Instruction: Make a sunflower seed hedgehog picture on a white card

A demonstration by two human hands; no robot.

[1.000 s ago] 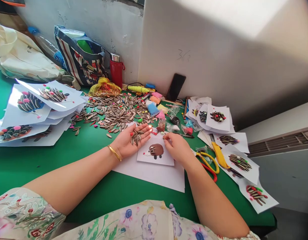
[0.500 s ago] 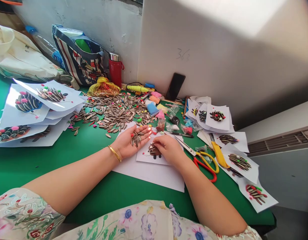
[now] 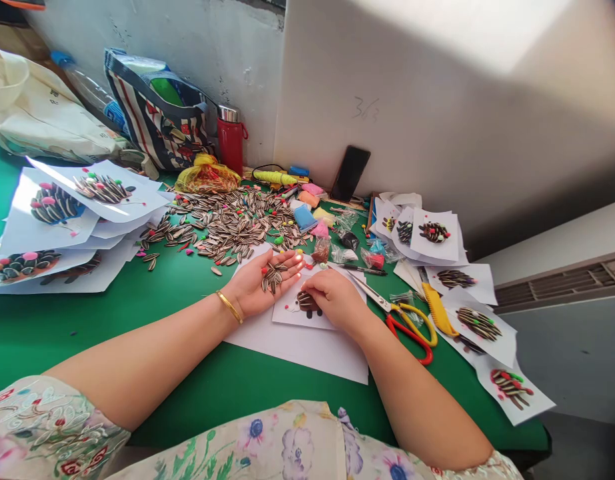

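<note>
A green tabletop (image 3: 267, 380) takes up most of the space. On it lies a big white sheet (image 3: 307, 350), and on that sheet sits a smaller white card (image 3: 288, 319). The left hand (image 3: 252, 287) is flat open, palm up, just over the card's left side. The right hand (image 3: 340, 300) has its thumb and finger pinched together at the top of the brown hedgehog (image 3: 306, 303); I cannot tell if something is between them. The hedgehog is on the card, between the two hands. It is long from left to right, and its nose points left and a little down. Its body is round and dark brown, with a white face, a small pink nose tip and dark feet. Pale, stripy bits show on its front part. Its right end hides behind the right hand. Black-and-white striped seeds (image 3: 273, 277) lie in the left palm, pointing every which way.
</note>
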